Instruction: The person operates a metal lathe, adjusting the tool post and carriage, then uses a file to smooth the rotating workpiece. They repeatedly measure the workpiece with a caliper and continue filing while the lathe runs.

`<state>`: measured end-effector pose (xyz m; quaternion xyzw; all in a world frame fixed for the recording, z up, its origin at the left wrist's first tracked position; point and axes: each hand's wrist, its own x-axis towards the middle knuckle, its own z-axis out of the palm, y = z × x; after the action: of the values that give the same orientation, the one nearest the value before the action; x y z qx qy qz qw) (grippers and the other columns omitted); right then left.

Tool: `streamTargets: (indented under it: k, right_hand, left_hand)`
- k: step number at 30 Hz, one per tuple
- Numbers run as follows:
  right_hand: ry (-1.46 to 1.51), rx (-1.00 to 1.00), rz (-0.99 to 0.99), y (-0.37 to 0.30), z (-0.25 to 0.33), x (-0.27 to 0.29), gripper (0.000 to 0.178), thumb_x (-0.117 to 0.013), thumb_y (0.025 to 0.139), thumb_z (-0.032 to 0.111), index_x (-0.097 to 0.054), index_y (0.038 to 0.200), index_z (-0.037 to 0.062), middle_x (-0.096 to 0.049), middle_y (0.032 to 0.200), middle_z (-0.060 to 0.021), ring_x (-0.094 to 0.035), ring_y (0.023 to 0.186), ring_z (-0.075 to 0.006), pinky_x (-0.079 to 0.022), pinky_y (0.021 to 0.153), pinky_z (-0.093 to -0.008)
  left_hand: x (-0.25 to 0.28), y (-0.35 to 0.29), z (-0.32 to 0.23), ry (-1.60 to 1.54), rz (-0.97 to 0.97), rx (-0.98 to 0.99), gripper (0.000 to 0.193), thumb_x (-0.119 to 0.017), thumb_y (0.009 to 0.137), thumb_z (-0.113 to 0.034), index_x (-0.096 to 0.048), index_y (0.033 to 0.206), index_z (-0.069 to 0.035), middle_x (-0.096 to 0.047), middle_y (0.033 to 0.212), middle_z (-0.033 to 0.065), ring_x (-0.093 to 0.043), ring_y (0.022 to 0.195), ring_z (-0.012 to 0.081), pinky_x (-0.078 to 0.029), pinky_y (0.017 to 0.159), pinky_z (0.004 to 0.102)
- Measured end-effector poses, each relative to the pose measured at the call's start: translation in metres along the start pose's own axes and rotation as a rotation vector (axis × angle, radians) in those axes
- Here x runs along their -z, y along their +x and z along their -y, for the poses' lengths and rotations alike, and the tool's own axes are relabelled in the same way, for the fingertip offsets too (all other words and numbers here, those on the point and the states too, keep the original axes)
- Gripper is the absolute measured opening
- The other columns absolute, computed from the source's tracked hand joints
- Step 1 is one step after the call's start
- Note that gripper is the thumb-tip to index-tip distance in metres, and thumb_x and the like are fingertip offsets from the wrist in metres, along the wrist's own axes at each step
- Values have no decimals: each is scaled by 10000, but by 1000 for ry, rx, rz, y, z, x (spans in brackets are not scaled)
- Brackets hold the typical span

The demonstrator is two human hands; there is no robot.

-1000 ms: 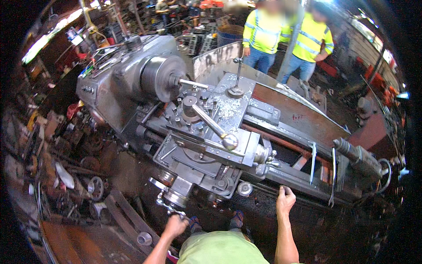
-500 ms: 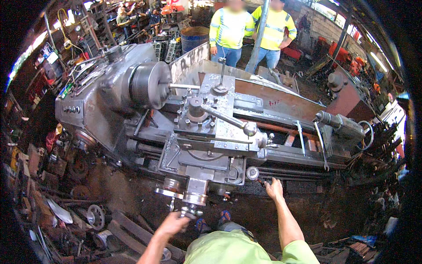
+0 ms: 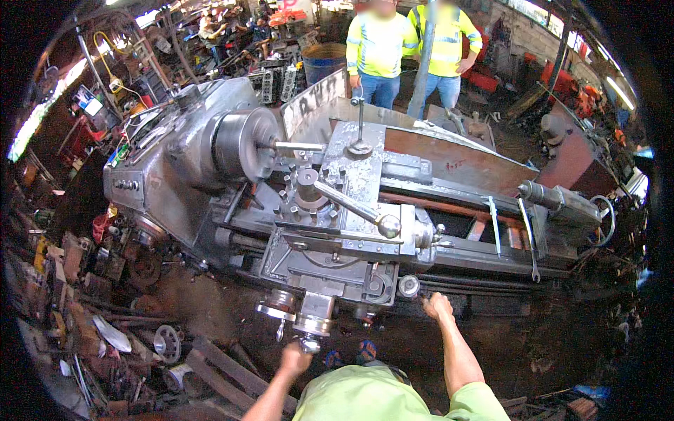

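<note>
A large metal lathe [image 3: 337,270] stretches across in front of me. My left hand [image 3: 295,358] is closed round the crank handle at the near end of its cross slide [image 3: 313,316]. My right hand [image 3: 438,306] is closed on a dark lever beside a round metal knob [image 3: 408,285] on the carriage front. A light metal rod [image 3: 299,146] projects from the chuck [image 3: 246,144], whose surface looks smoothly blurred. The square tool post [image 3: 307,186] stands near the rod, its long ball-ended lever [image 3: 351,202] pointing right. Fingertips of both hands are partly hidden.
Metal chips lie around an upright indicator stand [image 3: 359,147] on the carriage. A wrench [image 3: 530,242] rests across the bed near the tailstock [image 3: 554,198]. Two people in yellow high-visibility shirts [image 3: 379,45] stand behind the lathe by a pole [image 3: 426,63]. Scrap parts [image 3: 167,344] crowd the left floor.
The tool post and its lever have shifted toward me relative to the chuck. My left hand has moved slightly right with the crank. My right hand stays at its lever; the view has shifted slightly.
</note>
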<state>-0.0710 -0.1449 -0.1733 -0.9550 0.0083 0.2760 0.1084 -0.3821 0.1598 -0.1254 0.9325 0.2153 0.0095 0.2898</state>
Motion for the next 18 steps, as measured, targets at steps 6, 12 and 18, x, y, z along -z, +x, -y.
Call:
streamTargets:
  k: [6, 12, 18]
  right_hand:
    - [-43, 0, 77, 7, -1, -3, 483, -609, 880, 376, -656, 1198, 15, -629, 1254, -241, -611, 1165, -399, -504, 975, -477]
    - [-55, -30, -101, 2, -9, -33, 329, -622, 845, 304, -712, 1068, 81, -676, 1138, -236, -652, 1074, -406, -544, 891, -493]
    - [-19, -191, -22, 3, -26, -75, 366, -635, 836, 222, -669, 1089, -40, -653, 1161, -283, -629, 1117, -411, -524, 940, -481]
  left_hand:
    - [13, -22, -11, -897, 408, 670, 229, -680, 897, -181, -724, 1073, -41, -654, 786, 9, -557, 641, 91, -454, 581, 268]
    - [58, -12, 89, -735, 62, 506, 312, -715, 881, -202, -703, 1116, 4, -712, 927, 78, -628, 792, 143, -504, 731, 296]
    - [134, 40, 125, -413, -189, 303, 423, -742, 868, -279, -662, 1183, -8, -725, 976, 110, -654, 887, 176, -526, 819, 340]
